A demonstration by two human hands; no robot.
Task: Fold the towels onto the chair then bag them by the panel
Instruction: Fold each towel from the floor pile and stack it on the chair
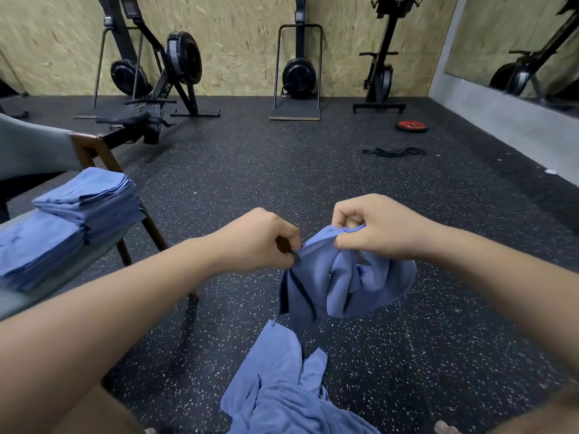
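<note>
folded towels (pixel 84 202) stacked on chair (pixel 91 148) seat, far left. left hand (pixel 260 239) grip pinched on one edge of blue towel (pixel 341 283); right hand (pixel 379 227) grip curled on the other edge, hands near each other. towel hangs bunched above floor (pixel 438 198). unfolded towels (pixel 282 386) below, possibly on the lap.

Two hands (pixel 260 239), two towel stacks (pixel 91 195)
</note>
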